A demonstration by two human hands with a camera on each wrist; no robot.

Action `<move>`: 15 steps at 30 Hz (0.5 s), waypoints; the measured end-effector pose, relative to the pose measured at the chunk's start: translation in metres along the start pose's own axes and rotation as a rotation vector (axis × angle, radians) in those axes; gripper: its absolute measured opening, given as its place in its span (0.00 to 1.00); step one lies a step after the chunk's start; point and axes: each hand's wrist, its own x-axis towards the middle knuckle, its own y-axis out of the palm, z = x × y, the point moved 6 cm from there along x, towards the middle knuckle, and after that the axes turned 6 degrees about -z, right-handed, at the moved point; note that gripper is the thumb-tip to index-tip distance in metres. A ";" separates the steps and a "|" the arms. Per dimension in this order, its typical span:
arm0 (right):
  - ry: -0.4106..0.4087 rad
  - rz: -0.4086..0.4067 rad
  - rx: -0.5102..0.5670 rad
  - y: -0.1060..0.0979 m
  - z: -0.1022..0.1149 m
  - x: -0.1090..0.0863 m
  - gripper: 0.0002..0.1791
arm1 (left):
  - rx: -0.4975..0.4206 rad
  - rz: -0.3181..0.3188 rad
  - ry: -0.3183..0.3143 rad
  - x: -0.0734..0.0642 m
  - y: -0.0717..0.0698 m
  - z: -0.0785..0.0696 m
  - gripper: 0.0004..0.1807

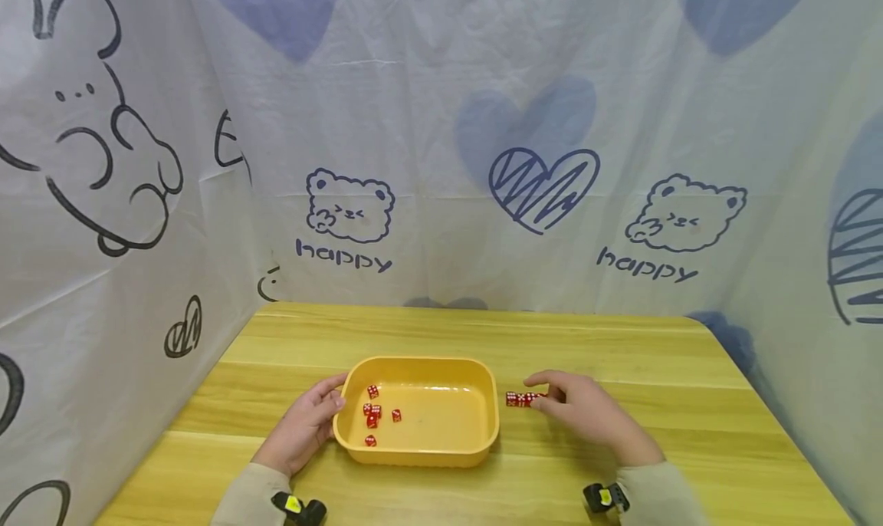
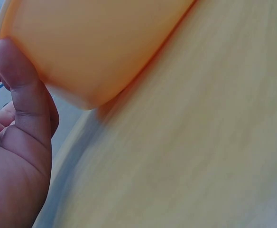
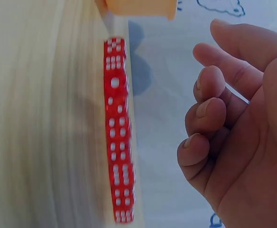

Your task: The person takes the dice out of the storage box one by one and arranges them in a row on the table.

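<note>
A yellow plastic basin stands on the table, with several red dice scattered in its left half. My left hand holds the basin's left end; in the left wrist view the thumb lies against the basin's wall near the rim. To the right of the basin, a straight row of red dice with white pips sits on the table. My right hand is beside this row, thumb and forefinger apart, the other fingers loosely bent. Nothing shows in its grasp. In the head view it hides the row's right part.
The wood-grain table has a rounded far edge. White cloth printed with hearts and bears hangs behind it and at both sides. Each wrist carries a small black camera.
</note>
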 end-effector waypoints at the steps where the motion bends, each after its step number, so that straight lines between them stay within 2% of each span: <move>1: -0.011 0.004 -0.001 0.001 0.004 0.001 0.18 | 0.001 -0.005 -0.003 0.000 0.000 0.000 0.35; 8: -0.054 0.039 -0.008 0.012 0.028 0.008 0.18 | 0.008 -0.032 -0.014 0.001 -0.002 0.000 0.34; 15: -0.124 0.086 -0.002 0.020 0.053 0.016 0.18 | 0.011 -0.009 0.002 0.001 -0.001 -0.001 0.33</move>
